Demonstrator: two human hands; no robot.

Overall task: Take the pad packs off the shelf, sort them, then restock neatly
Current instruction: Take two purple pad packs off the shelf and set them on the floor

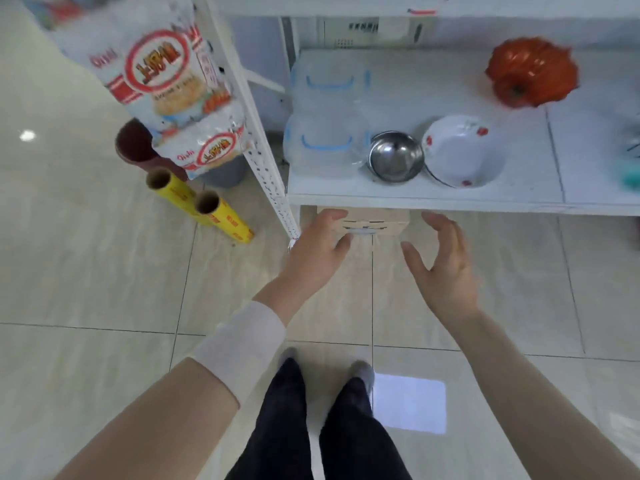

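Reaching under the white shelf (pixel 415 197), the left hand (pixel 317 251) and right hand (pixel 441 265) spread empty-fingered beside a cardboard box (pixel 372 221); no pad packs visible.

Single head-worn view; looks steeply down, close above the shelf (pixel 415 197) edge.

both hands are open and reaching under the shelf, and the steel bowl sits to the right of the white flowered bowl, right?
Not quite. In the head view the steel bowl sits to the left of the white bowl. The rest holds: both hands, left and right, are open.
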